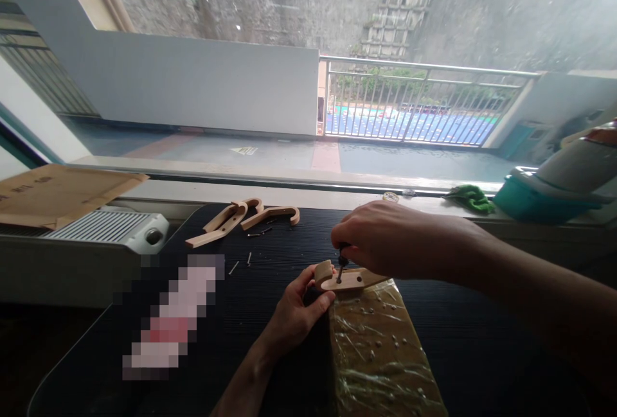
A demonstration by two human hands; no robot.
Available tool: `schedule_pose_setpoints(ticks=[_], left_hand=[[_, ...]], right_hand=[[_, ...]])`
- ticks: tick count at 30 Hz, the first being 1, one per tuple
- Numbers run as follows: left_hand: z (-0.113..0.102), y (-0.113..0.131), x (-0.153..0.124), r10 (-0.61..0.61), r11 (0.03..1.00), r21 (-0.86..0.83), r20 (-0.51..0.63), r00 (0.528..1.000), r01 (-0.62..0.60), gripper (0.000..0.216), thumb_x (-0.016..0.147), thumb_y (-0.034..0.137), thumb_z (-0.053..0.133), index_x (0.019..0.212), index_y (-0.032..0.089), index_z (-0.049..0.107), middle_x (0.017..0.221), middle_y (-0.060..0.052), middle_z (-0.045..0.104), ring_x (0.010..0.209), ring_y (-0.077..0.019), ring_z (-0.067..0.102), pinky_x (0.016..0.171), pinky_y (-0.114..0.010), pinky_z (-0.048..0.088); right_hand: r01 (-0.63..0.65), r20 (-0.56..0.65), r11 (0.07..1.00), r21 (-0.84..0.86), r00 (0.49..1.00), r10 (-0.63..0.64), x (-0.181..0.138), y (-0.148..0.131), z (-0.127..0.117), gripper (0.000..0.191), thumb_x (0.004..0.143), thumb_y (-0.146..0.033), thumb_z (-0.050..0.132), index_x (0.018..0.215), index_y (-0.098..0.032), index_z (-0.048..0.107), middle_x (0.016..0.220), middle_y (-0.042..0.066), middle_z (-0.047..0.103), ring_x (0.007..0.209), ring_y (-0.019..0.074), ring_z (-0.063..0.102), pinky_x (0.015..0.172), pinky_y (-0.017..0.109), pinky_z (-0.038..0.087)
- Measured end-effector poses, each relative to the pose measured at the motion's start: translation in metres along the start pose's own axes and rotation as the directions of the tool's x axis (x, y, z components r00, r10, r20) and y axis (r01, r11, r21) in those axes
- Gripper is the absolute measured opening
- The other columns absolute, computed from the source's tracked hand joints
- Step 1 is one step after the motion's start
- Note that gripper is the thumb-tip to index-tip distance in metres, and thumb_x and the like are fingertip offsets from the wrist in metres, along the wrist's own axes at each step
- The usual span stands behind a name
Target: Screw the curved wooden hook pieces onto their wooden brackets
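Note:
A pale wooden hook [349, 279] lies on the far end of a block [380, 353] wrapped in clear plastic film, its curled tip to the left. My left hand [301, 308] grips that curled end, thumb in front and fingers behind. Above the hook, my right hand [380, 240] is closed around the dark handle of a screwdriver [342, 264]. The shaft points down to one hole of the hook; another hole shows to the right. Whether a screw sits under the tip I cannot tell. Small holes or screw heads dot the block's top.
More wooden hooks [222, 224] lie at the back left of the black table [250, 314], with several loose screws [234, 267] near them. A radiator [116, 230] carrying a cardboard sheet [67, 192] stands left. On the sill are a green cloth [470, 198] and a teal container [530, 195].

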State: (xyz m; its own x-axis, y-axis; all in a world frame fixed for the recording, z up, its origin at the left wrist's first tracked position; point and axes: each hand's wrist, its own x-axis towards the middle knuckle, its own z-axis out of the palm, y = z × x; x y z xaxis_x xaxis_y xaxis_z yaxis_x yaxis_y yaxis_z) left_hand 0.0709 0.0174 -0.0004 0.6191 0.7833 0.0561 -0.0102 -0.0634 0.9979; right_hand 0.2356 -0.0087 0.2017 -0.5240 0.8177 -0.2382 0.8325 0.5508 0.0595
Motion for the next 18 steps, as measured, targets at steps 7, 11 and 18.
schedule_pose_setpoints(ticks=[7, 11, 18], left_hand=[[0.0, 0.002, 0.001, -0.002, 1.0, -0.001, 0.007, 1.0, 0.002, 0.035, 0.08, 0.025, 0.059, 0.114, 0.021, 0.055, 0.106, -0.002, 0.064, 0.101, -0.0178, 0.057, 0.09, -0.025, 0.043], [0.0, 0.001, 0.001, 0.007, 1.0, 0.0, 0.003, 1.0, -0.007, 0.035, 0.08, 0.025, 0.059, 0.115, 0.022, 0.055, 0.108, -0.002, 0.064, 0.102, -0.0173, 0.057, 0.09, -0.025, 0.042], [0.0, 0.002, 0.0, -0.011, 1.0, 0.013, -0.013, 1.0, 0.011, 0.036, 0.08, 0.026, 0.06, 0.115, 0.021, 0.055, 0.108, -0.004, 0.065, 0.102, -0.0185, 0.058, 0.091, -0.026, 0.042]], right_hand=[[-0.031, -0.034, 0.999, 0.025, 0.999, 0.032, 0.002, 0.004, 0.008, 0.025, 0.087, -0.021, 0.043, 0.072, -0.014, 0.061, 0.058, 0.001, 0.055, 0.047, 0.008, 0.036, 0.047, 0.025, 0.024], [-0.037, -0.03, 0.999, 0.034, 0.999, 0.038, -0.002, 0.003, 0.002, 0.021, 0.085, -0.024, 0.046, 0.08, -0.016, 0.065, 0.063, 0.002, 0.059, 0.052, 0.0097, 0.042, 0.048, 0.025, 0.024], [0.022, -0.006, 1.0, 0.019, 1.0, -0.022, 0.0, 0.001, 0.0, 0.018, 0.082, -0.012, 0.046, 0.078, -0.016, 0.064, 0.069, 0.002, 0.062, 0.058, 0.01, 0.047, 0.052, 0.024, 0.027]])
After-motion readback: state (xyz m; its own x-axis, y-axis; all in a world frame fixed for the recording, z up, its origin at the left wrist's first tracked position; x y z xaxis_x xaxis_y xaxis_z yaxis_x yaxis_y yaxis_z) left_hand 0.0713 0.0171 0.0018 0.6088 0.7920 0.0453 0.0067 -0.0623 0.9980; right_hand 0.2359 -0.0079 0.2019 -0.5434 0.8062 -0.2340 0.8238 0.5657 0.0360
